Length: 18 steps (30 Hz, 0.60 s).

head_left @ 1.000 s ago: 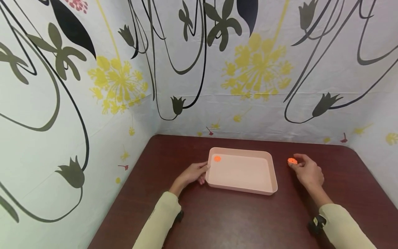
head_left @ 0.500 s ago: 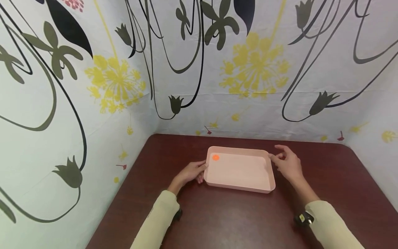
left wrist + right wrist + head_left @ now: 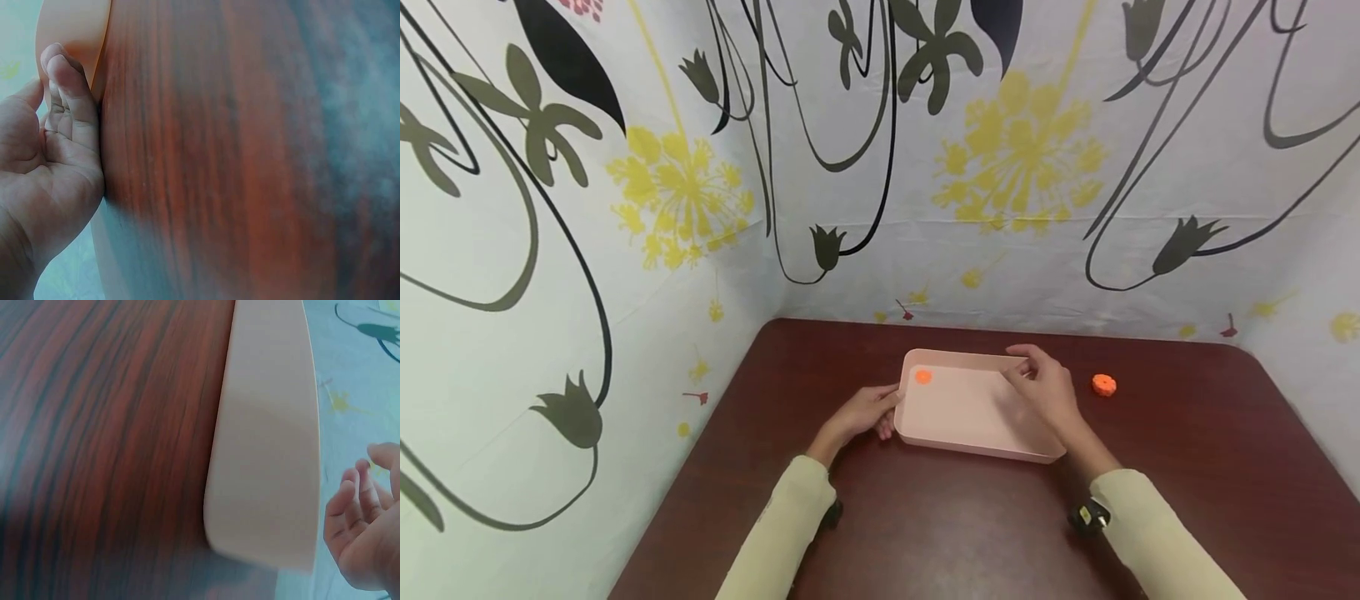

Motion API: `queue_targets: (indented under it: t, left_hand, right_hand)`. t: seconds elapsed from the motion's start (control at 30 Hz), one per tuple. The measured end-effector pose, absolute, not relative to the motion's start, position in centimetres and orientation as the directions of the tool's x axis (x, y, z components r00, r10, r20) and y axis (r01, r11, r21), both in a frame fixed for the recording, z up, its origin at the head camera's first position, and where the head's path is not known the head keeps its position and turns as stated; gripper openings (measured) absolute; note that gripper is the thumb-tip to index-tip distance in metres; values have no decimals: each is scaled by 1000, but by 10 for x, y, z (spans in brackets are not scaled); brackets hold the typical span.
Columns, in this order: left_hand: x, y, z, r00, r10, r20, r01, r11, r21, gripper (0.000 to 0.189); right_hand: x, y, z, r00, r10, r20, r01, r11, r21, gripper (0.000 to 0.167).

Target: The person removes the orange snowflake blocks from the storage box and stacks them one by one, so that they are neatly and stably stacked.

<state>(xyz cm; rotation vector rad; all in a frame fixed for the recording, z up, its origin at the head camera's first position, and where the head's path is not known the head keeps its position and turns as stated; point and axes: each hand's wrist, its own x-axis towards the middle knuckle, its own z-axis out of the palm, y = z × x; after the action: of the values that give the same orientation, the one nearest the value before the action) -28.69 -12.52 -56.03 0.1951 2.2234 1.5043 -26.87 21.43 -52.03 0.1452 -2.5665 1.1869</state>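
Observation:
A shallow peach-coloured tray (image 3: 955, 417) lies on the dark red wooden table. My left hand (image 3: 867, 412) grips its left wall, the thumb at the rim and the other fingers outside and below; the left wrist view shows this hand (image 3: 59, 134) at the tray corner. Over the right part of the tray hovers my right hand (image 3: 1043, 390), fingers loosely bent with nothing visible between them. In the right wrist view that hand (image 3: 365, 525) appears beyond the tray wall (image 3: 265, 437). A small flat orange piece (image 3: 923, 377) lies in the tray's far left corner.
Right of the tray, a second small orange piece (image 3: 1104, 385) with a scalloped edge sits on the table (image 3: 940, 525). Floral-patterned cloth walls (image 3: 865, 192) stand behind the table and along its left side.
My right hand has let go of the orange piece, leaving it on the table at the right, and moved left over the tray. The left hand keeps its hold.

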Motion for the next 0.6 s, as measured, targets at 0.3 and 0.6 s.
queue_targets:
  t: [0.3,0.6]
  left_hand:
    - [-290,-126,-558,-887,372,-274,-130,368,921,53]
    - [-289,-126,-560,-888,363,-283,-144,366,920,52]
  right_hand:
    - [-278,166,-535,-974,-119,192,-224,614,-757,53]
    - [-287,142,-544,-977,-157,146,-212,598,-773,59]
